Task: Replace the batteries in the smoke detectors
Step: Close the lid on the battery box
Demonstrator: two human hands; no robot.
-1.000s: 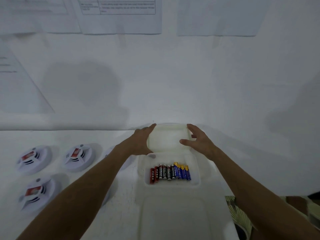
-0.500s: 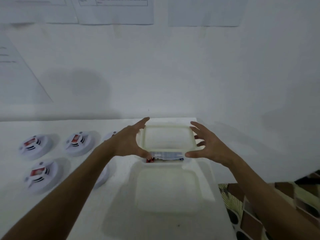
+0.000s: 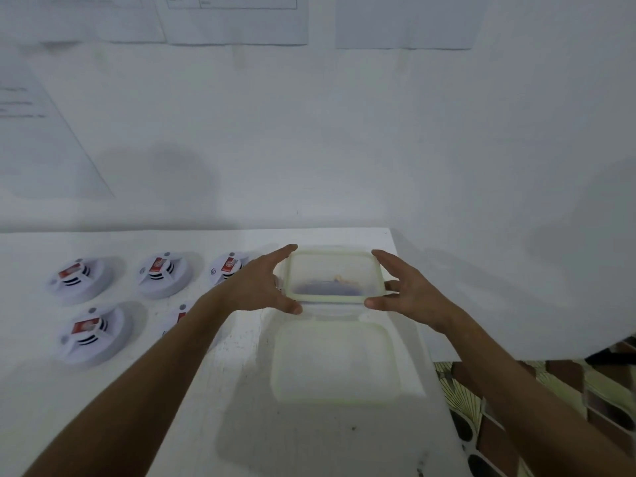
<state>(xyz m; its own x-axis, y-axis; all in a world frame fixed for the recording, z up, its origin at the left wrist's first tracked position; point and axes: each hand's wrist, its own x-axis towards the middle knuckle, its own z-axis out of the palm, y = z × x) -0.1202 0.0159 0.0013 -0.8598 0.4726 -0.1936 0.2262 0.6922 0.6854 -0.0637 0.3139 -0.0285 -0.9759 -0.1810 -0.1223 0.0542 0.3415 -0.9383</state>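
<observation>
A translucent lid (image 3: 332, 270) with a pale green rim lies over the far container near the table's back right. Batteries show through it only as a dim dark smear. My left hand (image 3: 260, 287) grips the lid's left edge, thumb at the near corner and fingers at the far corner. My right hand (image 3: 411, 292) grips its right edge the same way. Several round white smoke detectors with red labels lie face up at the left, among them one at the far left (image 3: 81, 278) and one nearer (image 3: 94, 333); my left forearm partly covers another (image 3: 179, 318).
A second translucent container (image 3: 337, 363) with its lid on sits just in front of the first. The white table (image 3: 103, 407) ends at the right, past the containers, over a patterned floor (image 3: 516, 425). A white wall with paper sheets (image 3: 237, 22) stands behind.
The lid, which stood tilted up behind the open container, has come down over the batteries, so they no longer show plainly. My hands moved from its top to its sides.
</observation>
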